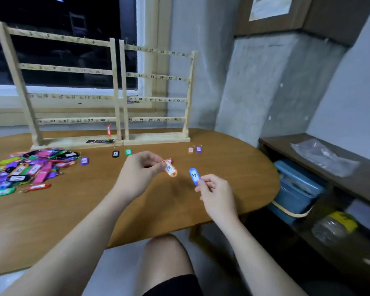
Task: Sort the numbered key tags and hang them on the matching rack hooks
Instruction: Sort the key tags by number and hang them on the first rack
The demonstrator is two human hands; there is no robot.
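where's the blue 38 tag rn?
Head view, right of centre: the blue 38 tag is pinched at its lower end by the right hand above the table, just right of the orange tag held by the left hand.

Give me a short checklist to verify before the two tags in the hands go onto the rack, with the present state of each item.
1. Left hand pinches the orange tag: ok.
2. Right hand pinches the blue tag: ok.
3. Both tags read 38: ok.
4. Hook 38 located on the right rack, third bar: cannot tell, the numbers are blurred.
5. That hook is free: cannot tell.
6. Path to the rack over the table is free: ok.
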